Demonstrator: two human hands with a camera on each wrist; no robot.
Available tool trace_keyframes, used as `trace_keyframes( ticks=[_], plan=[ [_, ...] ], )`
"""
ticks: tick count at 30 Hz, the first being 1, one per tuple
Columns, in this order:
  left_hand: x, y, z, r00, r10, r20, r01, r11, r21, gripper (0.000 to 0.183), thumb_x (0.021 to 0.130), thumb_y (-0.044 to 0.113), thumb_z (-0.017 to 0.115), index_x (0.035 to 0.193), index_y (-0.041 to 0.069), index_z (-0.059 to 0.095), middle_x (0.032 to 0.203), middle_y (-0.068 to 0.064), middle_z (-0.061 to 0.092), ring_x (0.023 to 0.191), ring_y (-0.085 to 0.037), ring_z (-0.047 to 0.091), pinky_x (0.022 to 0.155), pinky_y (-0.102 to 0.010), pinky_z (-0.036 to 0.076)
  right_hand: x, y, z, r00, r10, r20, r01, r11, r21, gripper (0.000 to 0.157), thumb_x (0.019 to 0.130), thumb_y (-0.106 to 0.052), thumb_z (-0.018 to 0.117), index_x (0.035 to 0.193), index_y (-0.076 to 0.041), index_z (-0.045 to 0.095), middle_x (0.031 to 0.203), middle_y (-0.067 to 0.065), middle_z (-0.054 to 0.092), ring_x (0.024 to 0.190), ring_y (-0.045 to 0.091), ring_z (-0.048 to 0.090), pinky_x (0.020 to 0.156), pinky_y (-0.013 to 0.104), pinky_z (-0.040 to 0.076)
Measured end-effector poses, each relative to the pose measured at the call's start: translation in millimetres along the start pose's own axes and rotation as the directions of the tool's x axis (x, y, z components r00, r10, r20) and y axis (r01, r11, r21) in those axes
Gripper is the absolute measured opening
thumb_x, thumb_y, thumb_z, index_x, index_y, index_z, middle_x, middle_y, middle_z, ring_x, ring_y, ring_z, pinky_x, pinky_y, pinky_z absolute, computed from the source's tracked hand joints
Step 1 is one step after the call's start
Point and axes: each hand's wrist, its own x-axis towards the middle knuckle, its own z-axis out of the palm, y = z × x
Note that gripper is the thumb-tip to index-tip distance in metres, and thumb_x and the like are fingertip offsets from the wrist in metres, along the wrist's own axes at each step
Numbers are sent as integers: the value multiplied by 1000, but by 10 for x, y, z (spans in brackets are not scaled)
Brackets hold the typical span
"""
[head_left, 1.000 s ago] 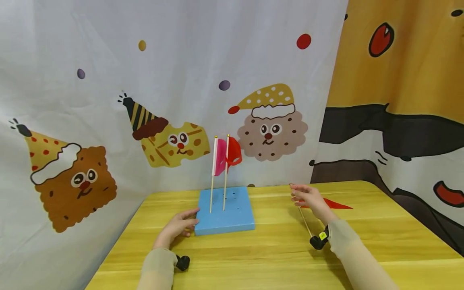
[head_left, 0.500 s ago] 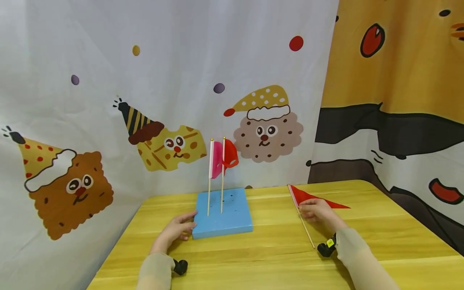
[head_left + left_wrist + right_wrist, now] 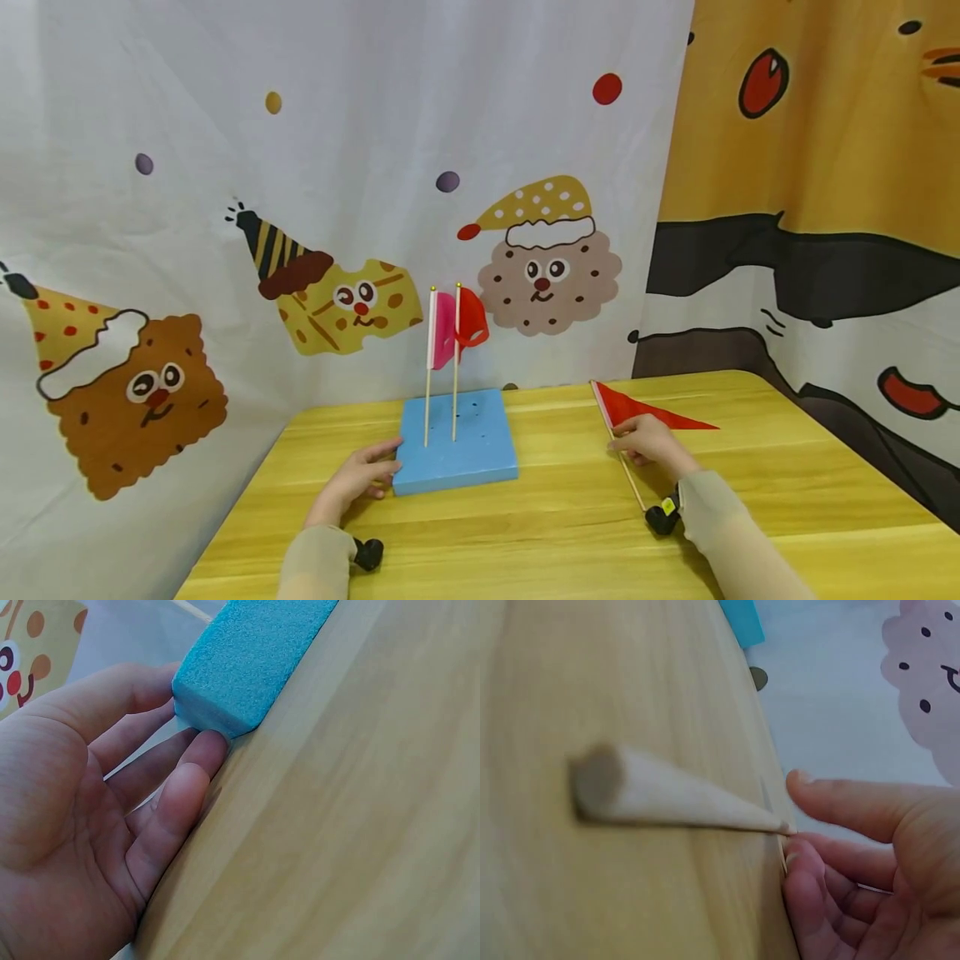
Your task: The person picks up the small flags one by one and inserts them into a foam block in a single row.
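In the head view a blue foam block (image 3: 468, 458) lies on the table. A pink flag (image 3: 444, 329) and a red flag (image 3: 471, 312) stand upright in it on thin sticks. My left hand (image 3: 351, 479) rests against the block's left side; in the left wrist view its fingertips (image 3: 206, 746) touch the foam corner, not curled round it. To the right, a red triangular flag (image 3: 645, 408) lies flat. My right hand (image 3: 651, 442) is at its wooden stick (image 3: 682, 793), just below the cloth. The right wrist view shows the thumb (image 3: 832, 795) apart from the stick, other fingertips beside it.
Several small holes dot the block's top. Behind the wooden table (image 3: 480, 542) hangs a pale curtain (image 3: 360, 100) with cartoon prints, with an orange patterned one (image 3: 840, 125) at the right. Black wrist cameras sit under both wrists.
My right hand came down from the top of the lying flag's stick to just below its cloth. The left hand stays at the block. The head view has shifted slightly.
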Motion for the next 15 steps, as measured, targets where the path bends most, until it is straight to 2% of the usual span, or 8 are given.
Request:
trace_keyframes(
  ticks=[2, 4, 5, 7, 9, 15],
  plan=[
    [-9, 16, 0, 1000, 5, -5, -5, 1000, 2, 61, 93, 24, 67, 148, 9, 43, 143, -21, 44, 80, -23, 58, 63, -34, 53, -17, -18, 23, 999, -30, -14, 30, 999, -43, 37, 76, -10, 81, 107, 7, 68, 60, 3, 49, 47, 14, 42, 49, 28, 45],
    [-17, 28, 0, 1000, 8, -9, -8, 1000, 2, 61, 93, 24, 67, 147, 8, 43, 144, -22, 43, 79, -23, 59, 62, -34, 53, -37, -27, 42, 997, -73, -24, 70, 993, -97, 18, 75, -10, 82, 79, 1, 68, 57, 0, 46, 45, 13, 38, 47, 27, 40],
    [-19, 30, 1, 1000, 11, -9, -11, 1000, 4, 61, 94, 24, 67, 147, 8, 43, 144, -22, 43, 79, -23, 59, 62, -35, 53, -43, -33, 49, 996, -86, -30, 82, 990, -118, 22, 75, -10, 82, 67, -2, 63, 54, -1, 44, 43, 13, 36, 45, 27, 38],
    [-20, 33, 3, 1000, 9, -10, -9, 1000, 6, 61, 94, 23, 67, 147, 8, 43, 144, -23, 43, 80, -23, 59, 62, -35, 53, -49, -37, 53, 993, -112, -30, 106, 982, -153, 39, 74, -9, 81, 53, -9, 49, 47, -3, 36, 41, 12, 31, 44, 26, 34],
    [-18, 28, 1, 1000, 8, -6, -8, 1000, 5, 61, 94, 23, 66, 148, 8, 42, 144, -23, 43, 81, -23, 59, 62, -35, 53, -45, -36, 54, 992, -125, -33, 116, 976, -185, 50, 74, -9, 80, 47, -14, 39, 43, -5, 30, 39, 11, 27, 44, 26, 31],
    [-15, 35, 8, 1000, 4, 1, -4, 1000, -3, 61, 94, 23, 66, 148, 8, 41, 144, -22, 43, 82, -23, 59, 61, -35, 53, -32, -33, 53, 990, -116, -85, 94, 970, -223, 43, 68, -5, 71, 45, -16, 37, 42, -6, 28, 37, 11, 30, 42, 25, 31]
  ],
)
